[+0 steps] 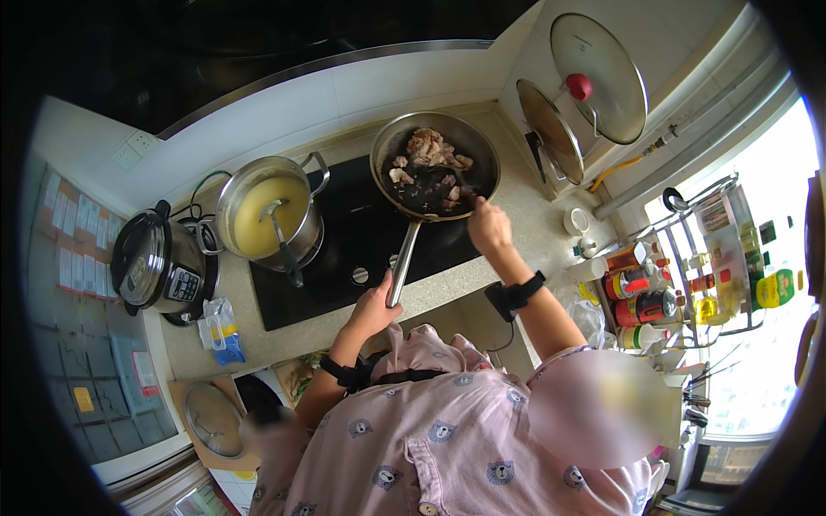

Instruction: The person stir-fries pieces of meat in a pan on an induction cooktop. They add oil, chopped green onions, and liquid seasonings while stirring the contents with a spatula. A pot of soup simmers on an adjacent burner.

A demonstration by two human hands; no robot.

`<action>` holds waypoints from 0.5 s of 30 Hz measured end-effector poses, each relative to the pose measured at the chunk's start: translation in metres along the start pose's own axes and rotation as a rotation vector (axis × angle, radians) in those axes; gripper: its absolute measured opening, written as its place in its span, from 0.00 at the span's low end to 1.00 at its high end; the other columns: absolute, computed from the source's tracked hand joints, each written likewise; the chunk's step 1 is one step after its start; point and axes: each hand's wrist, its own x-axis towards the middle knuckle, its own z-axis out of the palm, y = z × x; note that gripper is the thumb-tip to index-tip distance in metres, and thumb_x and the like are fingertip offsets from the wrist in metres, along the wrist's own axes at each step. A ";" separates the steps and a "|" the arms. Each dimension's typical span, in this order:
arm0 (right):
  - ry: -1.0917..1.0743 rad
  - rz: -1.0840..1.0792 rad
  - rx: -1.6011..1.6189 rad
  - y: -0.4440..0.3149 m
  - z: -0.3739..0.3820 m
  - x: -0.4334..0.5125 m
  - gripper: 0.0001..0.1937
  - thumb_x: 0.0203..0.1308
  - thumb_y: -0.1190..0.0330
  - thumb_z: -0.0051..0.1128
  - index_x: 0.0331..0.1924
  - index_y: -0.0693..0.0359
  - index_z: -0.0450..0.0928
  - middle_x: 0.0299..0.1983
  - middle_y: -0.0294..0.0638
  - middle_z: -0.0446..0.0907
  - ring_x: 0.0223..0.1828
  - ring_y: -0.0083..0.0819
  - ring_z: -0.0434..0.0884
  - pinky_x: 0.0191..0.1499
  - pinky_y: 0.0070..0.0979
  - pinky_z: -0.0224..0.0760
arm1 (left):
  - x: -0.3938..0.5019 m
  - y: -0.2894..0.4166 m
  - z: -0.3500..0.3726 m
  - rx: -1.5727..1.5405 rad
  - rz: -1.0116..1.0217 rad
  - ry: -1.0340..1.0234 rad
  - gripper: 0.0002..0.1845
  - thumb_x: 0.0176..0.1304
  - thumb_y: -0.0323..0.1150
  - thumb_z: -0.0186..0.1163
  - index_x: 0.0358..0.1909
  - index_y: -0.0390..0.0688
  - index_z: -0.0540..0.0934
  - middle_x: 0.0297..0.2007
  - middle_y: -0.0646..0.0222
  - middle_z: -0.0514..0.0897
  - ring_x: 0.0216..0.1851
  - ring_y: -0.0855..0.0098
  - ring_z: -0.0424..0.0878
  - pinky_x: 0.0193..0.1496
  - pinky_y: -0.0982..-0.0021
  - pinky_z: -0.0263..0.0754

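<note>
My left hand (375,303) grips the metal handle of a frying pan (493,169), which sits on a black glass cooktop (335,258). Browned, pale pieces of meat (428,148) lie in the pan, the largest clump toward its back. At the pan's right front rim, my right hand (489,226) is closed around what appears to be a dark cooking utensil (470,191); most of it blends into the dark pan. Left of the pan stands a steel pot (316,222) of yellowish liquid (258,232), with a dark-handled ladle (288,258) leaning in it.
An electric pressure cooker (161,271) and a wipes packet (222,330) stand at left. Two glass lids (600,77) lean against the right wall. Sauce bottles (639,309) crowd a rack on the right, near a small white cup (576,221). A range hood (258,58) overhangs the back.
</note>
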 end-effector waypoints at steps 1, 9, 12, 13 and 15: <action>0.000 0.029 0.043 0.007 -0.013 0.002 0.10 0.57 0.71 0.43 0.36 0.65 0.75 0.30 0.58 0.80 0.33 0.54 0.81 0.37 0.44 0.76 | 0.000 -0.001 0.001 0.002 0.001 0.004 0.42 0.45 0.32 0.61 0.64 0.31 0.56 0.24 0.54 0.80 0.27 0.53 0.80 0.31 0.59 0.74; 0.119 -0.034 0.256 0.034 -0.070 0.040 0.12 0.52 0.66 0.53 0.36 0.65 0.79 0.34 0.58 0.79 0.39 0.55 0.78 0.44 0.44 0.73 | 0.001 -0.001 0.001 -0.015 -0.023 -0.007 0.42 0.45 0.32 0.60 0.65 0.31 0.56 0.25 0.54 0.80 0.28 0.54 0.80 0.32 0.60 0.75; 0.136 -0.054 0.268 0.024 -0.042 0.077 0.13 0.51 0.66 0.54 0.38 0.65 0.79 0.35 0.59 0.79 0.41 0.55 0.78 0.44 0.43 0.72 | 0.001 0.000 0.000 -0.007 -0.023 -0.001 0.42 0.45 0.32 0.60 0.65 0.31 0.56 0.24 0.54 0.80 0.27 0.54 0.80 0.32 0.60 0.74; 0.129 -0.059 0.280 0.021 -0.033 0.086 0.13 0.51 0.67 0.54 0.39 0.65 0.78 0.33 0.59 0.78 0.41 0.54 0.78 0.43 0.42 0.72 | 0.001 0.001 0.000 -0.005 -0.027 -0.002 0.42 0.45 0.32 0.60 0.65 0.31 0.56 0.24 0.55 0.80 0.27 0.54 0.80 0.32 0.60 0.74; 0.065 -0.095 0.324 0.016 -0.016 0.095 0.14 0.51 0.66 0.55 0.40 0.64 0.79 0.35 0.58 0.79 0.42 0.53 0.78 0.44 0.40 0.72 | 0.001 0.002 0.000 -0.007 -0.029 -0.002 0.42 0.45 0.32 0.60 0.65 0.31 0.56 0.24 0.55 0.80 0.27 0.54 0.80 0.32 0.60 0.74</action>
